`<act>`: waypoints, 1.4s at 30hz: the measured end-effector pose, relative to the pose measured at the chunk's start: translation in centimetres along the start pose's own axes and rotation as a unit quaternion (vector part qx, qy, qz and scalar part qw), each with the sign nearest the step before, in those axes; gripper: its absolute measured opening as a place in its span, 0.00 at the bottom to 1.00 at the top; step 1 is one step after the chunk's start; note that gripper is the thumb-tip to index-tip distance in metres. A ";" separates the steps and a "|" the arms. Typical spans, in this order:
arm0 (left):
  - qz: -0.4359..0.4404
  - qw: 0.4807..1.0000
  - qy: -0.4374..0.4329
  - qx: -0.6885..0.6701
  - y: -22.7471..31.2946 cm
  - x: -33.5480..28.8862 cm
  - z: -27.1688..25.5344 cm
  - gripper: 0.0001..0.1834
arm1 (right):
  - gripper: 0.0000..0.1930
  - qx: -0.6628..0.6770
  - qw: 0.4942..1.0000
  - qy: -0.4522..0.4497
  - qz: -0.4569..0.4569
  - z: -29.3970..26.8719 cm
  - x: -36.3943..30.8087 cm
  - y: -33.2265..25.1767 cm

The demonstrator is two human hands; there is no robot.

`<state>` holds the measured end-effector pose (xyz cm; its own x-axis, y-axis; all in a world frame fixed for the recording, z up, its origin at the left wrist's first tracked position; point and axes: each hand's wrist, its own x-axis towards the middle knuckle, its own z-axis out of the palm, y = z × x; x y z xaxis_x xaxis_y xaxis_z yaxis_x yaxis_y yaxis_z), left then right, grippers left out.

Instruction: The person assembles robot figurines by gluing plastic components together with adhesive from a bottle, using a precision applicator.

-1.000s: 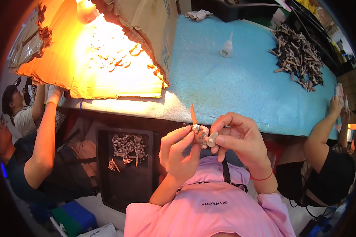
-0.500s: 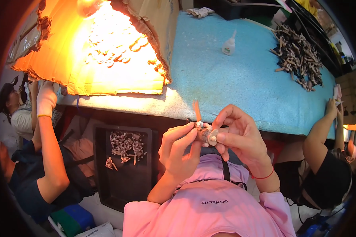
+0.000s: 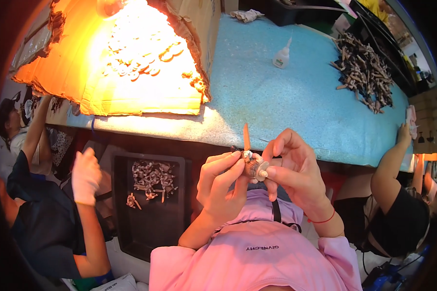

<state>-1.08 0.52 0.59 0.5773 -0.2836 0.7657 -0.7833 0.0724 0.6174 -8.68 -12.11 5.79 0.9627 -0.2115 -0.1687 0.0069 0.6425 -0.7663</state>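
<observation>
Close above my lap, I hold a small painted figurine (image 3: 250, 168) with a brown body and a flat tan stick pointing up from it. My left hand (image 3: 217, 182) is closed, pinching the figurine's side between thumb and fingertips. A pale round disc (image 3: 263, 167) with a small knob sits against its right side. My right hand (image 3: 298, 172) pinches this disc between thumb and fingers. Whether the disc is joined to the figurine I cannot tell.
A black tray (image 3: 150, 218) at lower left holds several similar figurines. On the blue table (image 3: 257, 102) stand a white dropper bottle (image 3: 281, 56) and a figurine pile (image 3: 366, 72). A lamp brightly lights discs inside a cardboard box (image 3: 141, 107). Co-workers sit on both sides, one wearing a white glove (image 3: 86, 177).
The figurine is turned slightly, its stick now more upright; both my hands keep their grip. The left co-worker's gloved hand has come down from the table edge toward the tray.
</observation>
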 end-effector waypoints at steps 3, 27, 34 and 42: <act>0.027 0.999 0.007 0.031 -0.1 0.1 -0.1 0.17 | 0.13 0.007 1.000 0.009 0.002 0.0 -0.1 0.3; -0.180 0.967 -0.095 -0.151 1.7 1.5 -1.5 0.22 | 0.12 -0.077 0.995 0.040 -0.054 -0.3 -1.1 0.8; -0.142 0.978 -0.103 -0.115 1.6 1.3 -1.1 0.24 | 0.09 -0.147 0.985 0.052 -0.069 0.5 -1.6 0.4; -0.115 0.974 -0.168 -0.096 2.4 2.1 -1.0 0.23 | 0.12 -0.182 0.982 0.023 -0.034 -0.7 -2.0 -1.3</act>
<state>-1.52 1.10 3.88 0.5990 -0.6087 0.5203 -0.5661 0.1376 0.8128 -10.82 -13.08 6.68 0.9498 -0.2840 -0.1314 -0.0348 0.3214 -0.9463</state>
